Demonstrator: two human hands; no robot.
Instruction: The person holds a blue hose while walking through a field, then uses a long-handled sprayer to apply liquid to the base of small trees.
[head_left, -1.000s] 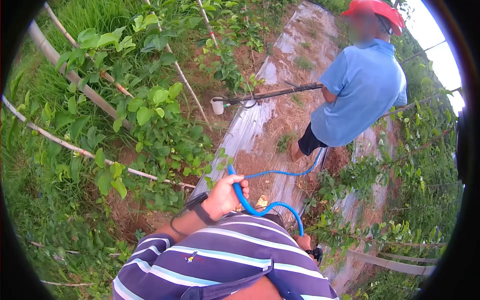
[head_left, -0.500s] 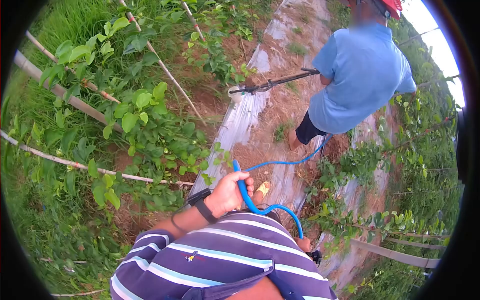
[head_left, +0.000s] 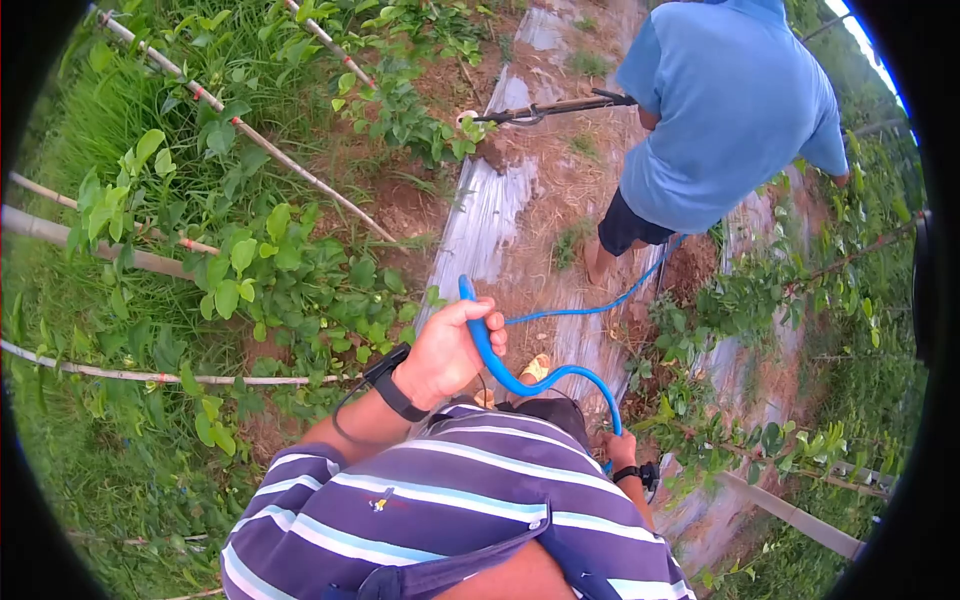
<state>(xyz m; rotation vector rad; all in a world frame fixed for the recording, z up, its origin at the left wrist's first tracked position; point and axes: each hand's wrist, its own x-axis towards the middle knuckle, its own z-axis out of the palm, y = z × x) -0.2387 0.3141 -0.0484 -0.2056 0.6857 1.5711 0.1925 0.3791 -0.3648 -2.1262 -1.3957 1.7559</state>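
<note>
A blue hose [head_left: 572, 371] runs between my two hands in a loose curve. My left hand [head_left: 452, 345], with a black band on its wrist, is closed around the hose, and a bend of it rises above the fingers. Lower right, beside my striped shirt, my right hand [head_left: 621, 449] is wrapped round the hose near my waist. Another stretch of blue hose [head_left: 600, 308] lies along the ground toward the co-worker [head_left: 720, 120], who stands ahead in a blue shirt, back to me. How the two stretches join is hidden behind my left hand.
The co-worker holds a long dark pole [head_left: 560, 107] with a white tip, pointing left. Silvery plastic sheeting [head_left: 487, 215] covers strips of soil. Leafy plants [head_left: 300, 260] line both sides, with bamboo stakes [head_left: 270, 145] slanting on the left and a pale pole [head_left: 790, 513] at lower right.
My view has tipped downward, so the co-worker sits higher in it. My right hand, barely visible before, now shows more fully. My left hand keeps its hold on the hose.
</note>
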